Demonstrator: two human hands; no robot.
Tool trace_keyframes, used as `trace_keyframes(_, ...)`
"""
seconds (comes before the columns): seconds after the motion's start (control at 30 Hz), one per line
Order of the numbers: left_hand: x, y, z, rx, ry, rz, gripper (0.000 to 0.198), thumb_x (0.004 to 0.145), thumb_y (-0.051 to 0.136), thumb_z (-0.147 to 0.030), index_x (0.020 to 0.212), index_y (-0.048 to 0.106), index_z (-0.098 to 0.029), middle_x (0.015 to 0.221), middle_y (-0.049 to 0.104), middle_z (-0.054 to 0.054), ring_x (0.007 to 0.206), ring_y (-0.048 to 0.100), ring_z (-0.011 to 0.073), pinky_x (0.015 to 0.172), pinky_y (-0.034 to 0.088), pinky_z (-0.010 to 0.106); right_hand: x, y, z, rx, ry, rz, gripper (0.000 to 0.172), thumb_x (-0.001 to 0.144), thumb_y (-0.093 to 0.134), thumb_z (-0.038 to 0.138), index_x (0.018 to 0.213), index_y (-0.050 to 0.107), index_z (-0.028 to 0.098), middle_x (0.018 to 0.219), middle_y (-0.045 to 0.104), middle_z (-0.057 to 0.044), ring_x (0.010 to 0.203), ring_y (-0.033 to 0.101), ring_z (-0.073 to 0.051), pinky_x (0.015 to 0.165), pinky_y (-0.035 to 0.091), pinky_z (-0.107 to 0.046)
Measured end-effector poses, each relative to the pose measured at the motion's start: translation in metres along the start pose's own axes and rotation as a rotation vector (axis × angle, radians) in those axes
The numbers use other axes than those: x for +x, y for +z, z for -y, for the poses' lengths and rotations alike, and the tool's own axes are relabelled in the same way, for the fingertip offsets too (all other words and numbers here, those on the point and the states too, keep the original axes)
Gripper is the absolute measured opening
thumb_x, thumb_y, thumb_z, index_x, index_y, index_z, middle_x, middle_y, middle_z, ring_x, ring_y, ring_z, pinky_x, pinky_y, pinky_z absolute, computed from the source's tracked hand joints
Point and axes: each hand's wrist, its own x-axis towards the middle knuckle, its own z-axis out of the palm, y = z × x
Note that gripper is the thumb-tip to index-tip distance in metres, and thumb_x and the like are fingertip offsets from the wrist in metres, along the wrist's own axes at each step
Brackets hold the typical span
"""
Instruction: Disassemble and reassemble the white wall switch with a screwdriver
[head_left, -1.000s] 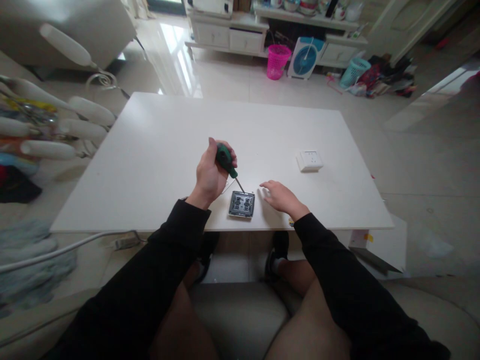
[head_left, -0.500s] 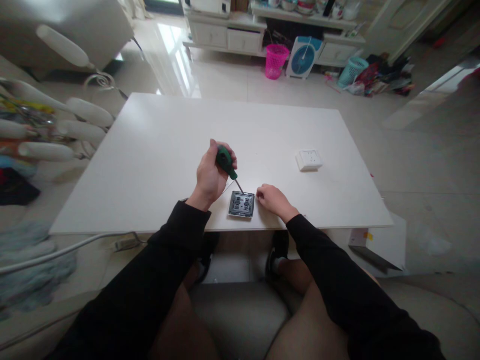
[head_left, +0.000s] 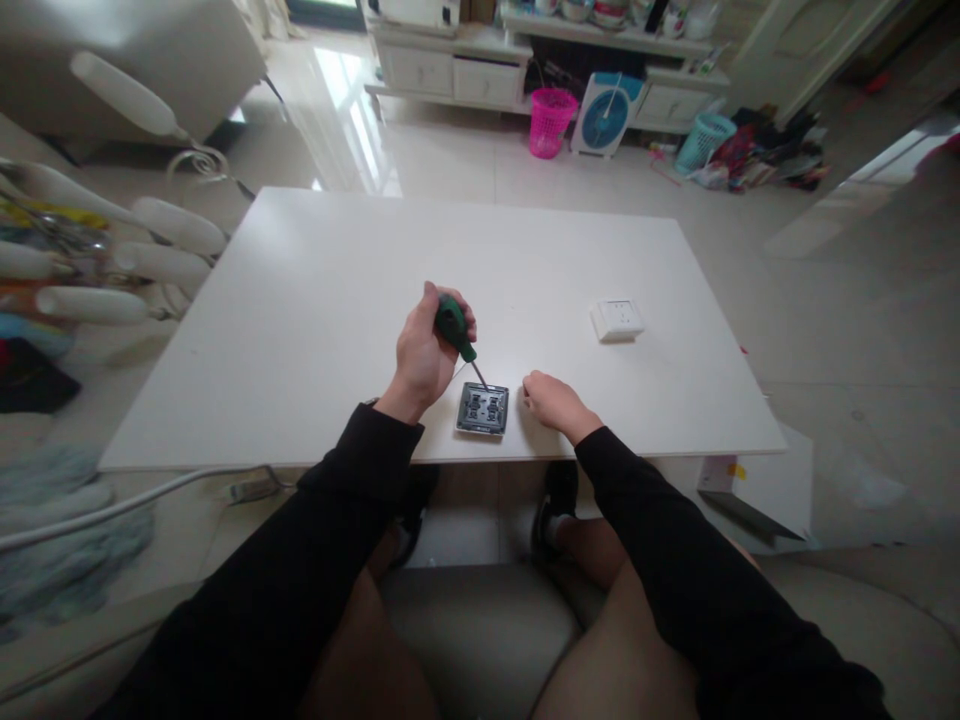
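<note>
A dark grey socket module [head_left: 483,410] lies back side up near the front edge of the white table [head_left: 337,280]. My left hand [head_left: 421,355] is wrapped round a green-handled screwdriver [head_left: 454,328], whose metal tip rests on the module's upper edge. My right hand [head_left: 553,402] lies on the table just right of the module, fingers curled in together; whether they pinch anything is hidden.
A white wall socket [head_left: 617,320] sits on the table to the right. A white cable [head_left: 127,500] runs below the table's left front edge. On the floor behind stand a pink basket [head_left: 553,121], a blue fan [head_left: 603,115] and a teal basket [head_left: 700,143].
My right hand drew in from flat and spread to curled beside the module, then shifted slightly right. The left hand and screwdriver stayed in place.
</note>
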Motion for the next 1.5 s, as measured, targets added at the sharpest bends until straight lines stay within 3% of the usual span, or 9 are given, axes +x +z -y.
trace_keyframes(0.13, -0.002, 0.001, -0.003, -0.102, -0.047, -0.019, 0.045, 0.095, 0.062, -0.058, 0.07, 0.057, -0.021, 0.064, 0.058, 0.0, 0.055, 0.058, 0.011, 0.052, 0.047, 0.024, 0.001, -0.007, 0.0, 0.115, -0.012, -0.119, 0.022, 0.097, 0.048, 0.009, 0.109, 0.067, 0.013, 0.11, 0.071, -0.018, 0.1, 0.067, -0.026, 0.087, 0.049, -0.034)
trace_keyframes(0.23, -0.002, 0.0, -0.006, -0.148, -0.048, -0.053, 0.046, 0.095, 0.062, -0.055, 0.065, 0.054, -0.021, 0.059, 0.054, -0.002, 0.049, 0.054, 0.0099, 0.048, 0.044, 0.023, 0.004, -0.016, 0.002, 0.407, -0.027, -0.316, 0.016, 0.094, 0.053, 0.01, 0.097, 0.067, 0.017, 0.105, 0.072, -0.012, 0.098, 0.066, -0.023, 0.091, 0.05, -0.035)
trace_keyframes(0.3, 0.0, -0.002, -0.008, -0.18, -0.023, -0.086, 0.047, 0.094, 0.063, -0.053, 0.062, 0.051, -0.021, 0.055, 0.051, -0.003, 0.045, 0.05, 0.009, 0.045, 0.041, 0.023, 0.005, -0.021, 0.005, 0.694, -0.015, -0.378, 0.008, 0.091, 0.059, 0.016, 0.088, 0.066, 0.019, 0.092, 0.072, -0.006, 0.088, 0.068, -0.02, 0.085, 0.053, -0.035)
trace_keyframes(0.37, 0.003, -0.006, -0.011, -0.215, 0.004, -0.118, 0.047, 0.093, 0.063, -0.052, 0.06, 0.049, -0.021, 0.053, 0.048, -0.004, 0.043, 0.047, 0.0085, 0.044, 0.039, 0.023, 0.005, -0.025, 0.01, 1.026, 0.015, -0.386, 0.006, 0.085, 0.067, 0.023, 0.082, 0.063, 0.02, 0.08, 0.069, -0.002, 0.077, 0.069, -0.018, 0.076, 0.055, -0.034)
trace_keyframes(0.47, 0.007, -0.014, -0.014, -0.271, 0.021, -0.158, 0.048, 0.093, 0.062, -0.049, 0.058, 0.046, -0.021, 0.05, 0.044, -0.004, 0.041, 0.044, 0.0081, 0.043, 0.037, 0.023, 0.004, -0.026, 0.016, 1.413, 0.074, -0.387, 0.018, 0.073, 0.078, 0.027, 0.076, 0.062, 0.019, 0.072, 0.068, 0.0, 0.07, 0.071, -0.017, 0.071, 0.057, -0.032)
trace_keyframes(0.7, 0.014, -0.033, -0.018, -0.417, 0.012, -0.245, 0.045, 0.091, 0.058, -0.045, 0.058, 0.044, -0.02, 0.048, 0.042, -0.005, 0.039, 0.039, 0.0077, 0.043, 0.036, 0.023, 0.001, -0.026, 0.025, 1.848, 0.242, -0.329, 0.038, 0.054, 0.09, 0.021, 0.069, 0.055, 0.021, 0.064, 0.068, 0.003, 0.068, 0.072, -0.015, 0.073, 0.058, -0.027)
trace_keyframes(0.87, 0.016, -0.036, -0.017, -0.454, 0.014, -0.274, 0.043, 0.091, 0.056, -0.044, 0.058, 0.043, -0.021, 0.047, 0.041, -0.005, 0.039, 0.039, 0.0082, 0.044, 0.036, 0.023, -0.001, -0.027, 0.031, 1.969, 0.226, -0.243, 0.039, 0.053, 0.089, 0.019, 0.072, 0.056, 0.022, 0.067, 0.07, 0.004, 0.069, 0.071, -0.012, 0.069, 0.055, -0.023)
trace_keyframes(1.17, 0.014, -0.033, -0.021, -0.372, -0.008, -0.363, 0.045, 0.091, 0.055, -0.049, 0.058, 0.04, -0.021, 0.048, 0.039, -0.006, 0.04, 0.039, 0.0082, 0.046, 0.037, 0.022, -0.002, -0.029, 0.032, 1.966, 0.228, -0.227, 0.04, 0.053, 0.09, 0.019, 0.076, 0.057, 0.023, 0.07, 0.071, 0.005, 0.07, 0.071, -0.011, 0.071, 0.056, -0.023)
trace_keyframes(1.5, 0.015, -0.034, -0.02, -0.396, 0.009, -0.334, 0.043, 0.09, 0.056, -0.047, 0.058, 0.041, -0.021, 0.048, 0.04, -0.006, 0.04, 0.04, 0.0081, 0.046, 0.037, 0.022, -0.002, -0.029, 0.034, 1.942, 0.183, -0.251, 0.04, 0.054, 0.093, 0.022, 0.074, 0.058, 0.022, 0.07, 0.069, 0.004, 0.071, 0.07, -0.011, 0.072, 0.056, -0.022)
